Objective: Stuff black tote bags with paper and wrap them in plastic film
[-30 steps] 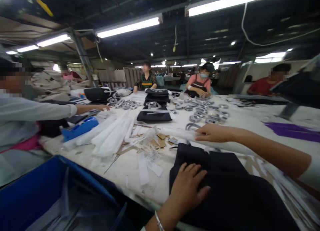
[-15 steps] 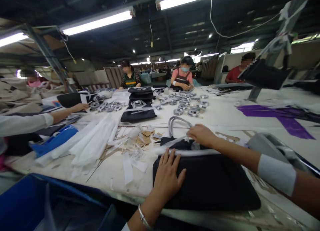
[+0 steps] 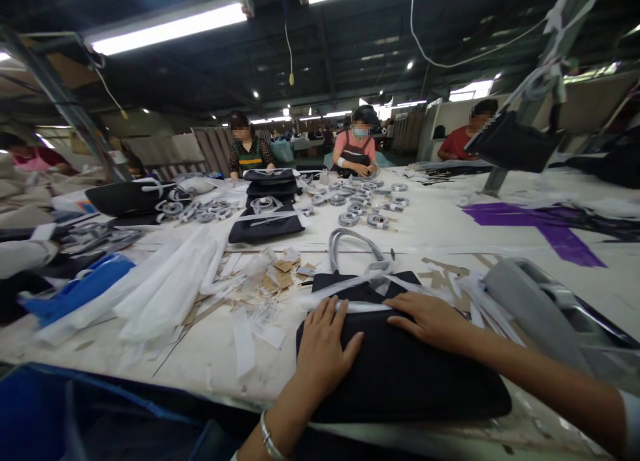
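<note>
Black fabric bag (image 3: 400,368), lower centre of frame, is being pressed flat under left hand (image 3: 323,354) and right hand (image 3: 430,321), both open-palmed. Judged soft, light, floppy; best gripped at grey handle (image 3: 355,244).

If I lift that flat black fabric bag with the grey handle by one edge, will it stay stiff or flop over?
The flat black fabric bag would probably flop: it lies flat as cloth under the left hand and right hand. Its grey handle holds an arch, so that part seems stiffer. It looks light and unlikely to roll.
</note>
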A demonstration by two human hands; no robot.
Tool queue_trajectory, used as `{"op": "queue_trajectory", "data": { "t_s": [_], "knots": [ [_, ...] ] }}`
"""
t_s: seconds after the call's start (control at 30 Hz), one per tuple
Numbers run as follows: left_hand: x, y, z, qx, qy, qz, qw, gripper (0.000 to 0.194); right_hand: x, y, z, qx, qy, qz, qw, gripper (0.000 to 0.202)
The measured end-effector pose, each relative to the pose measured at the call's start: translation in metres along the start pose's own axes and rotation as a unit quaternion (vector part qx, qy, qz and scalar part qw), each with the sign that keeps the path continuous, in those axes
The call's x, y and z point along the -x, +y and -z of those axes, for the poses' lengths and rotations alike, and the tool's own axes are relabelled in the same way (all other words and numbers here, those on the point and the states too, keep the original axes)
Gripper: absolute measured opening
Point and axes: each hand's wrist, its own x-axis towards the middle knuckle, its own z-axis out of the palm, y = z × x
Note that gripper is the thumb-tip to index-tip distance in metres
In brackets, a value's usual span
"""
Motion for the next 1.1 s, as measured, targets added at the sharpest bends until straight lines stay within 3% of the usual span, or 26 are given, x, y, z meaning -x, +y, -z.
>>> {"op": "queue_trajectory", "data": {
  "t_s": [0.13,0.3,0.43,0.5,0.57,0.63,0.7,0.77,0.83,0.93,1.03,1.1],
  "knots": [
    [-0.006,-0.016,0.017,-0.024,0.003,0.009,1.000,0.049,0.005,0.000,-0.006,-0.001,0.056,0.016,0.998,0.048],
    [0.010,-0.035,0.032,0.000,-0.012,0.010,1.000,0.049,0.003,0.007,-0.010,-0.018,0.046,0.009,0.999,0.051],
    [0.020,-0.056,0.029,0.110,-0.015,0.090,0.990,0.058,-0.002,0.009,-0.012,-0.028,0.018,-0.038,0.999,0.052],
    [0.022,-0.071,0.029,0.153,-0.024,0.145,0.977,0.050,-0.005,0.009,-0.010,-0.017,-0.003,-0.067,0.998,0.053],
    [0.023,-0.085,0.034,0.138,-0.024,0.184,0.973,0.041,-0.007,0.008,-0.009,-0.009,-0.014,-0.078,0.997,0.054],
    [0.026,-0.092,0.045,0.081,0.013,0.201,0.976,0.034,-0.008,0.007,-0.008,-0.011,-0.018,-0.077,0.997,0.054],
    [0.028,-0.089,0.055,0.055,0.074,0.185,0.979,0.030,-0.009,0.006,-0.009,-0.015,-0.021,-0.074,0.997,0.054],
    [0.027,-0.077,0.058,0.099,0.106,0.150,0.978,0.034,-0.011,0.005,-0.009,-0.018,-0.024,-0.078,0.997,0.055],
    [0.024,-0.062,0.052,0.188,0.078,0.129,0.971,0.049,-0.013,0.005,-0.006,-0.029,-0.028,-0.084,0.996,0.056],
    [0.022,-0.047,0.033,0.267,0.012,0.171,0.948,0.077,-0.014,0.017,0.009,-0.101,-0.060,-0.038,0.992,0.049],
    [0.024,-0.048,0.017,0.276,-0.009,0.218,0.936,0.080,0.000,0.043,0.033,-0.176,-0.104,-0.003,0.979,0.043],
    [0.027,-0.051,0.013,0.284,-0.017,0.228,0.931,0.078,0.020,0.061,0.046,-0.193,-0.107,-0.046,0.974,0.047]
  ]
}}
